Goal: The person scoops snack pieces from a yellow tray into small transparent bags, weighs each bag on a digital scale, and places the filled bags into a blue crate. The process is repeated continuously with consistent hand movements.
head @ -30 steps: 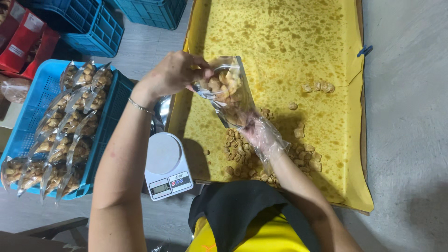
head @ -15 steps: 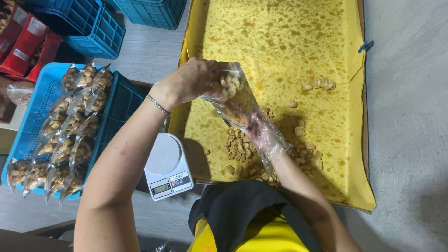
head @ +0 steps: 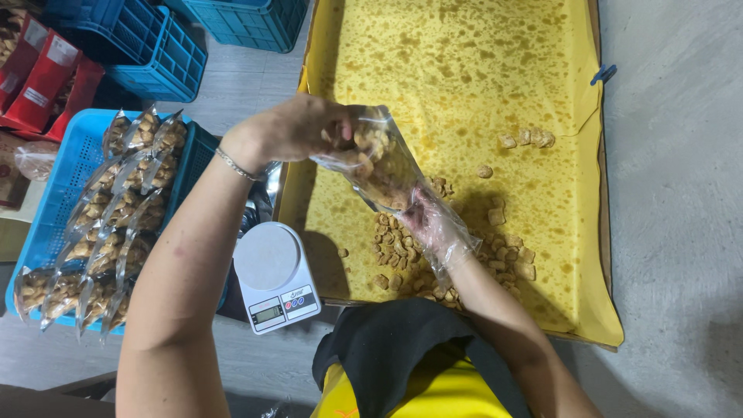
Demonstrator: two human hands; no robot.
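Clear plastic bag (head: pixel 379 162) of fried snack pieces hung pinched at its mouth by the left hand (head: pixel 298 128); beneath it the gloved right hand (head: pixel 433 224) cupped its bottom, above loose pieces (head: pixel 402 248) on yellow paper (head: pixel 464 70).

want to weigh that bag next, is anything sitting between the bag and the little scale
Nothing visible does. The left hand holds the clear bag above the yellow tray, the gloved right hand under it. The white scale sits just left of the tray, its round plate bare.
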